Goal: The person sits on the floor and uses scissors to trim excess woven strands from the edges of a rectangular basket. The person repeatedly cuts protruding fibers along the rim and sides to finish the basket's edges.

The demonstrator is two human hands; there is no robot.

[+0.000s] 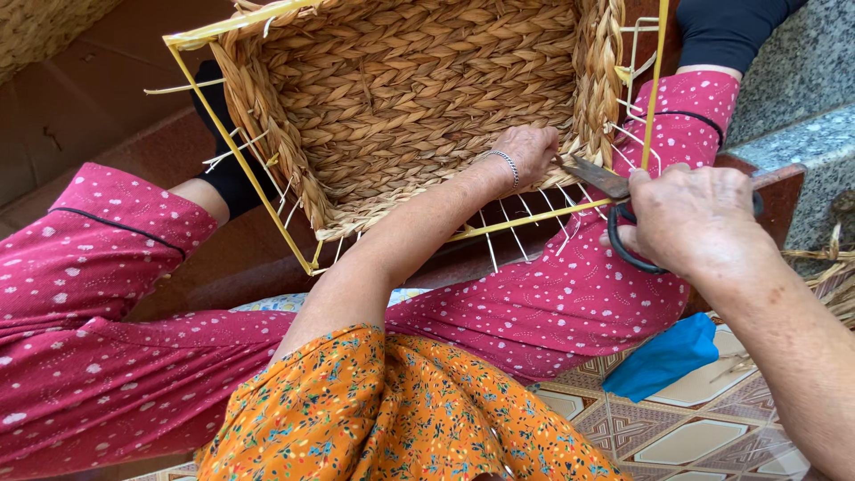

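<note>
My right hand has its fingers curled shut through the scissors, blades aimed at the basket edge. Beyond, my left hand presses closed on the woven rim, basket propped on my knees inside its yellow frame. It looks light, stiff, scratchy; best held at the rim.

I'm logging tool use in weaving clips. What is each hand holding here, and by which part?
The right hand holds scissors by their black loop handles. The left hand grips the woven basket at its near rim.
</note>
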